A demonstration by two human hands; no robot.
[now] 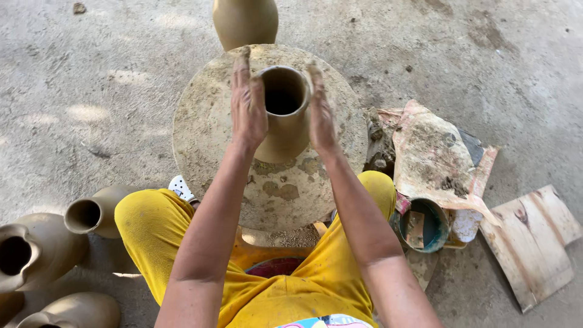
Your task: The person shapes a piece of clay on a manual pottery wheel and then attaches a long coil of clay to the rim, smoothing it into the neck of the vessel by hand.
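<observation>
A tall wet clay pot (284, 112) with an open mouth stands upright on a round, clay-smeared wheel (206, 133). My left hand (248, 100) lies flat against the pot's left side, fingers straight and pointing away from me. My right hand (320, 109) is held flat beside the pot's right side, palm facing it; whether it touches the clay I cannot tell. Both hands are coated in clay. I sit behind the wheel in yellow trousers (146, 222).
A finished clay pot (245, 21) stands beyond the wheel. Three more clay vessels (36, 249) lie at the lower left. To the right are a stained sheet (434, 155), a teal bowl (425, 225) and a wooden board (531, 243) on the concrete floor.
</observation>
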